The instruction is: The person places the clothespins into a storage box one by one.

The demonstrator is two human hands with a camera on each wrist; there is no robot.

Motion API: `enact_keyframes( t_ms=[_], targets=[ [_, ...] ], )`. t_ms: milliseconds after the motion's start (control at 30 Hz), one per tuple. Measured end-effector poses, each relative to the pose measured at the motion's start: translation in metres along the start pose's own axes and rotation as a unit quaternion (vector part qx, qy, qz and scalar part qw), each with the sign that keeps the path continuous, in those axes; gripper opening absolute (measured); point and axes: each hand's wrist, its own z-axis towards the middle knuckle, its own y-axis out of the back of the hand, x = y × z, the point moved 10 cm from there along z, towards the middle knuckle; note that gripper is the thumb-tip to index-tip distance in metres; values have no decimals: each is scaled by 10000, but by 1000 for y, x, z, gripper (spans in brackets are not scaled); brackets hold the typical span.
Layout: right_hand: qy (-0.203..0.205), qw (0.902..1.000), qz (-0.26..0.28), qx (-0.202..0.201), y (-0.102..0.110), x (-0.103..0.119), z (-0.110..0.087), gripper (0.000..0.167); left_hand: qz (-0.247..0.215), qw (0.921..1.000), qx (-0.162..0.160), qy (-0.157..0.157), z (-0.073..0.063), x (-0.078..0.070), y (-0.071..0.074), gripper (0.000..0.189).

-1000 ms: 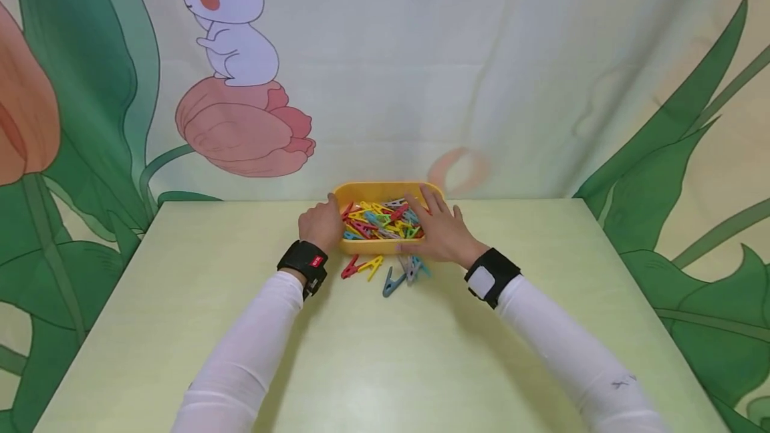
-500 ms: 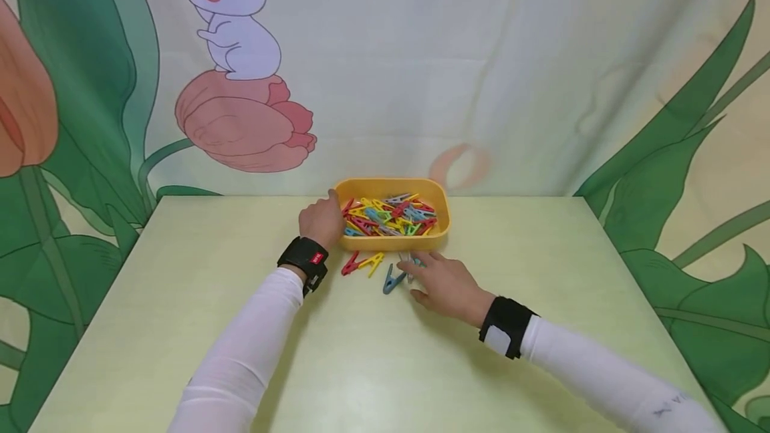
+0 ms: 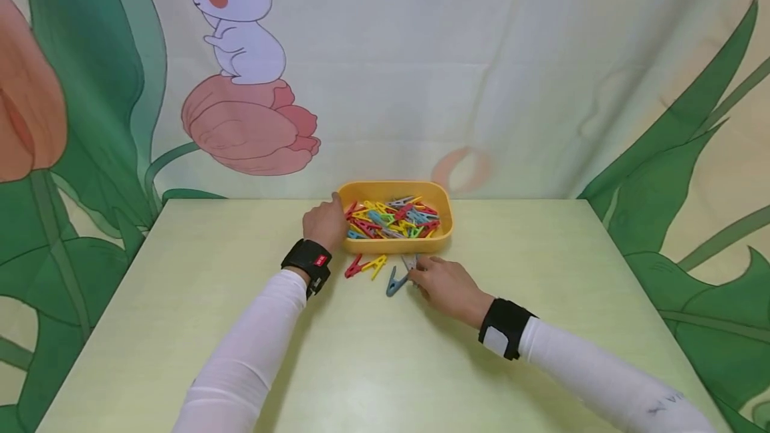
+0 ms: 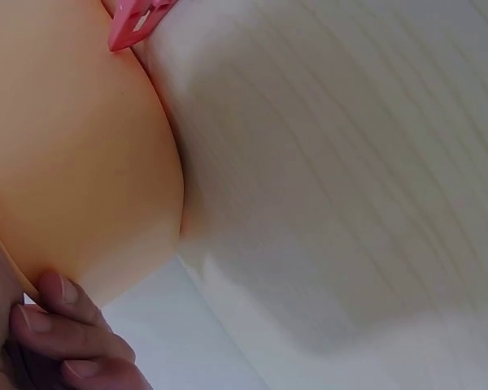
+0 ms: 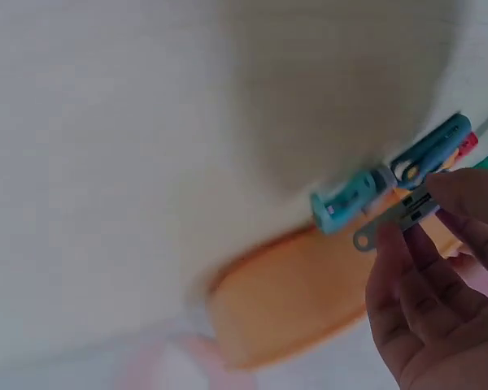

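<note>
My left hand (image 3: 325, 222) grips the left end of a yellow plastic basket (image 3: 397, 246) that holds many coloured clothespins (image 3: 394, 218). In the left wrist view its fingers (image 4: 73, 337) curl at the basket's edge. Just in front of the basket, my right hand (image 3: 448, 286) pinches a grey clothespin (image 5: 381, 227) between thumb and fingers, seen best in the right wrist view. Close to those fingers lie a light blue clothespin (image 5: 337, 207) and a dark blue one (image 5: 439, 146). Further left on the table are a red clothespin (image 3: 353, 267) and a yellow clothespin (image 3: 377, 263).
The pale wooden table (image 3: 361, 366) spreads out in front of the basket and to both sides. Behind its far edge hangs a printed curtain (image 3: 385, 85) with a rabbit and flowers; the basket stands close to it.
My right hand has left the basket's right side, come down toward me to the loose clothespins, and now pinches the grey one. My left hand has stayed on the basket.
</note>
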Motion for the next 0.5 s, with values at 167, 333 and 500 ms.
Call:
enact_keyframes(
  t_ms=[167, 333, 500],
  targets=[
    [367, 9968, -286, -649, 46, 5, 4, 26, 0, 9999, 92, 57, 1, -2, 3, 63],
    [239, 9904, -302, -1331, 81, -18, 25, 19, -19, 9999, 146, 86, 3, -2, 0, 64],
    [-319, 9939, -28, -1056, 73, -53, 51, 30, 11, 9998, 147, 147, 1, -2, -5, 65]
  ],
)
